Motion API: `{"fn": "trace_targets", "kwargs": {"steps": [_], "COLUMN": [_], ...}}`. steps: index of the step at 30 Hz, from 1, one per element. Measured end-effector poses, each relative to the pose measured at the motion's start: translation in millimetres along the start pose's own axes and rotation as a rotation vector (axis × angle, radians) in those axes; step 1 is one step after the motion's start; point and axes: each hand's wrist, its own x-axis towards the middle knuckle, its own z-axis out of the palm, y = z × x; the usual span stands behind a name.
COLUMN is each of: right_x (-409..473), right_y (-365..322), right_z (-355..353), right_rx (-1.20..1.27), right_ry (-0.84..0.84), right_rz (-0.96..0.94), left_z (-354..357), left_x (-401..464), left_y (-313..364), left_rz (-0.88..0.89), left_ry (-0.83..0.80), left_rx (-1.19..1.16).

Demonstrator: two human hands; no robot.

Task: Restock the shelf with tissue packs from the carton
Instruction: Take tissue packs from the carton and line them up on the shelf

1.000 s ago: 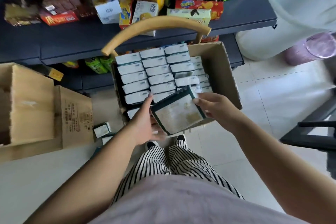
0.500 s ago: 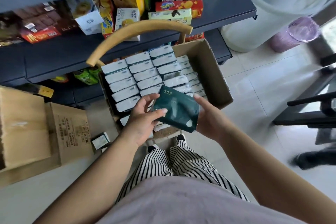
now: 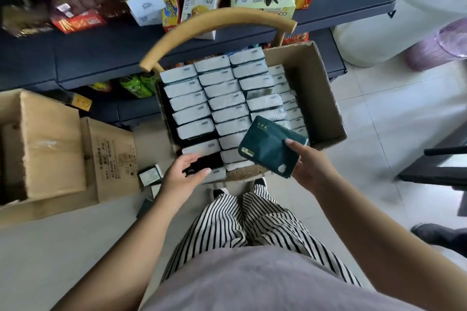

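Right hand (image 3: 309,168) at four o'clock, grip pinching a dark green tissue pack (image 3: 271,145), thumb pressed on its top face, fingers hidden beneath. Pack tilted, hanging over the near right corner of the carton (image 3: 316,93), clear of the rows below. Left hand (image 3: 180,175) at seven o'clock, grip spread and loosely curved, holding nothing, hovering at the carton's near left corner over a dark gap (image 3: 204,163) in the rows. Whether fingertips touch a pack there: cannot tell.

Carton dead centre, open-topped, sitting on a chair with a curved wooden backrest (image 3: 214,23) arching across at twelve o'clock. Packed tight with tissue packs (image 3: 222,98) standing on edge in rows, pale ends up; right-hand rows sunk lower than the left.

Dark shelf (image 3: 341,0) across the top from ten to one o'clock, crowded with snack boxes (image 3: 199,0), red, yellow and white. Lower tier below, green packets (image 3: 136,86) at ten o'clock.

At nine o'clock, two more cardboard boxes (image 3: 50,144) on the tiled floor (image 3: 379,121). Just beside them, near eight o'clock, a few loose tissue packs (image 3: 150,175) lying on the floor.

Striped trousers (image 3: 242,225) at six o'clock, shoe tips just beneath the chair's edge. Dark chair frame (image 3: 434,166) at three o'clock.
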Motion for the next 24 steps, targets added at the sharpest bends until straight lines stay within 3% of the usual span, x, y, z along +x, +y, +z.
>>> {"fn": "trace_targets", "kwargs": {"steps": [4,11,18,24], "right_x": [12.0,24.0,21.7,17.9], "right_y": [8.1,17.7,9.7,-8.7], "right_z": [-0.3,0.4,-2.3,1.5], "right_rx": [-0.063,-0.131,-0.081,-0.049], "right_ry": [0.040,0.074,0.060,-0.088], "right_rz": [0.018,0.012,0.007,0.045], "left_z": [3.5,10.4,-7.8,-35.1], "left_x": [8.3,36.7,12.0,-51.4], "left_y": [-31.3,-57.2,-42.7,-5.3], "left_rz": [0.067,0.197,0.351,0.727], "left_ry": [0.011,0.016,0.027,0.024], "left_rx": [0.373,0.703,0.600,0.566]}}
